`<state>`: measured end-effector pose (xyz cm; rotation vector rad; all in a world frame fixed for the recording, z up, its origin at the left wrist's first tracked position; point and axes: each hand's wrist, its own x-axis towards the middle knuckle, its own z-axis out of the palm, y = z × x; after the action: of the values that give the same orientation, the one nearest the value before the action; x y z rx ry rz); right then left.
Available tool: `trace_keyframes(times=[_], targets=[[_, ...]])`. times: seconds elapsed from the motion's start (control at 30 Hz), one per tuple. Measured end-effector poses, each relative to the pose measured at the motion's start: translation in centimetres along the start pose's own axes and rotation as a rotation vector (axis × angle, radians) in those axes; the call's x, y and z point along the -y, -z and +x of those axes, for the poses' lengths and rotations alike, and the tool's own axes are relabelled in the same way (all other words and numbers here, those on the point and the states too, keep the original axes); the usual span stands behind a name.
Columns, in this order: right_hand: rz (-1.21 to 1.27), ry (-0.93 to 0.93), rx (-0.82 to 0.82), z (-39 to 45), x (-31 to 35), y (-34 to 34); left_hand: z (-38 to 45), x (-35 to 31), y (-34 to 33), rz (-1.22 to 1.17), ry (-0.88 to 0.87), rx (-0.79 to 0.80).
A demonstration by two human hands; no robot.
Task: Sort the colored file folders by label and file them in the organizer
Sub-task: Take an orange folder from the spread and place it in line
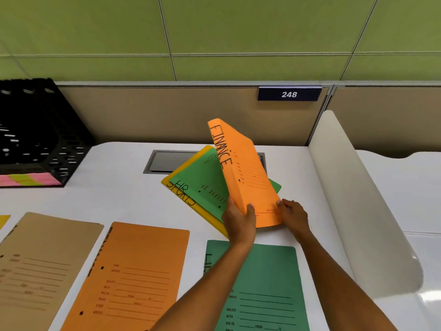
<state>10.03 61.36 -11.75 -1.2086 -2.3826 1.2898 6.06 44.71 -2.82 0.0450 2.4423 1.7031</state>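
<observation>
An orange folder marked FINANCE (pixel 245 170) is tilted up off the desk. My left hand (pixel 238 220) grips its near left edge, thumb on the cover. My right hand (pixel 292 215) pinches its near right corner. Under it lie a green folder marked HR (pixel 202 185) and a yellow folder marked SPORTS (pixel 181 193), fanned out. Flat on the near desk are a brown folder (pixel 43 263), another orange folder (pixel 133 278) and a darker green folder marked HR (pixel 262 287). The black mesh organizer (pixel 40 130) stands at the far left.
Pink and yellow sheets (pixel 26 180) show at the organizer's base. A grey cable hatch (pixel 164 161) is set in the desk behind the pile. A white rounded divider (pixel 353 187) bounds the desk on the right. A beige partition with a plate reading 248 (pixel 289 94) runs along the back.
</observation>
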Motion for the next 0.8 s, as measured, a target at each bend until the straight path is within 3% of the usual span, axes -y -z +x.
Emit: trace_keyframes(times=[0.3, 0.8], targets=[[0.186, -0.082, -0.019, -6.8, 1.5, -0.5, -6.2, -1.5, 4.1, -0.01, -0.205, 0.095], [0.349, -0.001, -0.008, -22.6, 5.1, -1.3, -17.8, 2.1, 18.6, -0.066, -0.293, 0.146]])
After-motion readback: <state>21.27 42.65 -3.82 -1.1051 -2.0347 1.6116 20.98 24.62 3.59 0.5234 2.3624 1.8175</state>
